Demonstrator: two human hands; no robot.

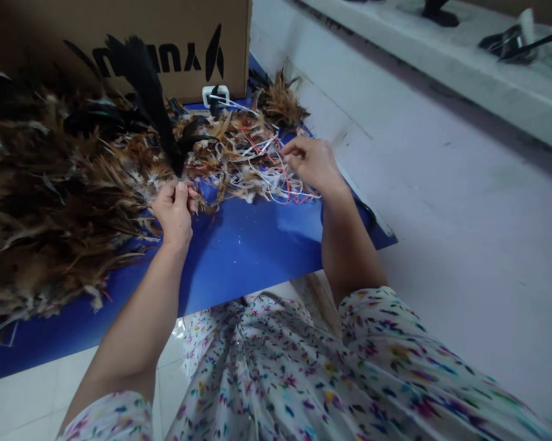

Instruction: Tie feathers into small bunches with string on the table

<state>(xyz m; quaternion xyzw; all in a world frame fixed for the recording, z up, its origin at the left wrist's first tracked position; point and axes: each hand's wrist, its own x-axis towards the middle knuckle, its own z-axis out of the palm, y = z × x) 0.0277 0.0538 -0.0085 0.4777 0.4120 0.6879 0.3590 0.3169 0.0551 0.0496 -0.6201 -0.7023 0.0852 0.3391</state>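
Centrally placed, a bundle of long black feathers [150,98] stands tilted in front of the cardboard box [175,82], its blade-like vanes smooth and dark, fanned at the top and narrowing to a pale, downy base. The left hand [175,208], nearer the wearer than the box, grips this base, thumb pressed against the bent fingers. The right hand [315,162], out beyond the box's right edge and also nearer the wearer, has its fingers bent and fingertips close together at the tangled strings [280,177]; whether a strand lies between them cannot be told. These strings, thin, white and red, loop over short brown feathers. At the foot of the box lies a white rounded frame [215,97], apparently of plastic. To the right of the box is a bushy brown feather tuft [283,101], with spiky tips. Left of the box's middle and toward the wearer spreads a brown feather heap [69,208], coarse, layered and frayed. All rest on a smooth blue tabletop [243,245]. Right of the box runs a matt pale wall [441,214], with a rough-surfaced ledge [478,67] above it.
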